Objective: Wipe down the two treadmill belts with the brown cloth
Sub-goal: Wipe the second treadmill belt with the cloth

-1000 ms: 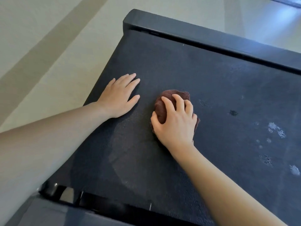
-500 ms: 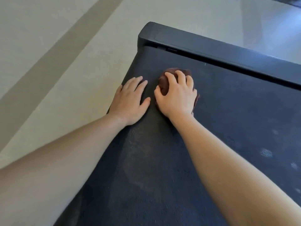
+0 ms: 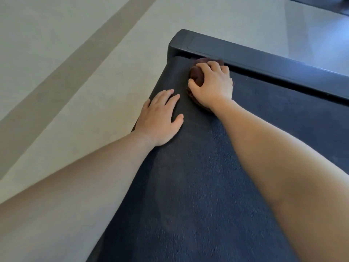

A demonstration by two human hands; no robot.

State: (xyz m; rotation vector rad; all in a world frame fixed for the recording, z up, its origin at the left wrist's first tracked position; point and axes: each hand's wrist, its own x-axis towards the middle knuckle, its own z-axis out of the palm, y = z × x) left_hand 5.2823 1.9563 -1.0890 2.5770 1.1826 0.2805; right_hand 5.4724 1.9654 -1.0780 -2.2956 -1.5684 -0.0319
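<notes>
A dark treadmill belt (image 3: 217, 186) fills the lower right of the head view. My right hand (image 3: 212, 85) grips the bunched brown cloth (image 3: 197, 75) and presses it on the belt, right against the dark end rail (image 3: 264, 61) at the far left corner. My left hand (image 3: 160, 120) lies flat on the belt's left edge, fingers apart, holding nothing. Most of the cloth is hidden under my right hand.
Pale floor (image 3: 75, 72) with a darker stripe (image 3: 56, 86) runs along the belt's left side. Beyond the end rail lies more pale floor, with a dark object (image 3: 321, 4) at the top right corner.
My right hand has pushed the cloth forward along the belt, from the middle up to the end rail. My left hand has stayed flat near the left edge.
</notes>
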